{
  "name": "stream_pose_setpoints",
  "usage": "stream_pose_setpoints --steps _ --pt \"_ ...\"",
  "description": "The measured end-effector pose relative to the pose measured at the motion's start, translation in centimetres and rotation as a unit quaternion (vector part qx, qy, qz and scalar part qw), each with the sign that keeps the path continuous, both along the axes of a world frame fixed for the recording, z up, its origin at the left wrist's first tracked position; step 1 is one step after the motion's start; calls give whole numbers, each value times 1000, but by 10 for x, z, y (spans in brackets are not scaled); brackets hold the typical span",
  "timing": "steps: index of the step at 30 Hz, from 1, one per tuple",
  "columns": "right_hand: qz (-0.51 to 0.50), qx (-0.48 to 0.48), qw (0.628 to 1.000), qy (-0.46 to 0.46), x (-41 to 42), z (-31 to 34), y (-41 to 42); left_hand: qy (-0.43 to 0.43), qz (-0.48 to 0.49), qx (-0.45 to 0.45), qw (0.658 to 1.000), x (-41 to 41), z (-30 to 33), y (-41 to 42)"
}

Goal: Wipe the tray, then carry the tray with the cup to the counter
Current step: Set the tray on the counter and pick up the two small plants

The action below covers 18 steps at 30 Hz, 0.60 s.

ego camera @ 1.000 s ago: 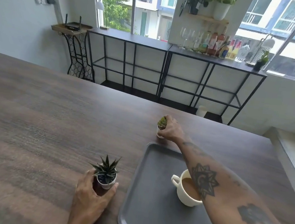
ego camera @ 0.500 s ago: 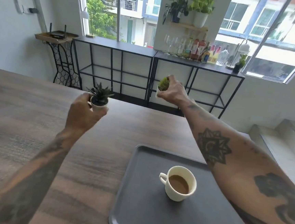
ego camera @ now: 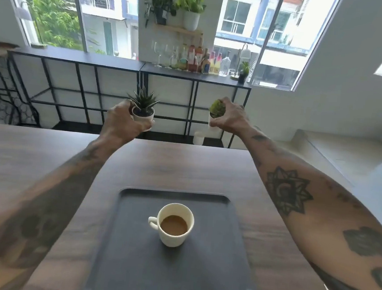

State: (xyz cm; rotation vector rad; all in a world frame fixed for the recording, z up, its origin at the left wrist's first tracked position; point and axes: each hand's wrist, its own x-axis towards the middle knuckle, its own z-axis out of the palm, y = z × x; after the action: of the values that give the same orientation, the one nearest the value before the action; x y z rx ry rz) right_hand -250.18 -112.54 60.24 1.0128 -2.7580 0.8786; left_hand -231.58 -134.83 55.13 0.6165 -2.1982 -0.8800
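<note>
A dark grey tray (ego camera: 217,251) lies flat on the wooden table (ego camera: 46,155), at the near middle of the view, its long sides running away from the person. A cream cup (ego camera: 175,225) of brown coffee stands upright near the tray's centre, handle pointing to 9 o'clock. The rest of the tray surface is bare.

Both forearms stretch forward over the table, one on each side of the tray. The left hand (ego camera: 124,121), at about 11 o'clock from the cup, is closed around a small white pot holding a spiky succulent (ego camera: 142,104); the fingers wrap the pot's side and bottom, and the plant stands upright. The right hand (ego camera: 230,120), at about 1 o'clock from the cup, grips from above a second small white pot with a rounded green plant (ego camera: 216,109); the fingertips curl over its rim and most of the pot is hidden. Both pots are held in the air past the far edge of the table, well apart from the tray.

Beyond the table stands a black metal shelving unit (ego camera: 94,76) under the windows. On its top at 12 o'clock are bottles (ego camera: 206,60) and wine glasses (ego camera: 157,51), with potted plants on a wall shelf (ego camera: 179,29) above.
</note>
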Motion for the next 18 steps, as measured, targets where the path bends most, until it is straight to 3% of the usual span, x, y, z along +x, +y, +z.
stream_pose_setpoints --steps 8,18 --pt "-105 12 994 -27 -68 -22 60 -37 -60 70 995 -113 -14 67" --pt "-73 50 990 -108 -118 -145 32 -151 -48 118 980 -201 -124 94"
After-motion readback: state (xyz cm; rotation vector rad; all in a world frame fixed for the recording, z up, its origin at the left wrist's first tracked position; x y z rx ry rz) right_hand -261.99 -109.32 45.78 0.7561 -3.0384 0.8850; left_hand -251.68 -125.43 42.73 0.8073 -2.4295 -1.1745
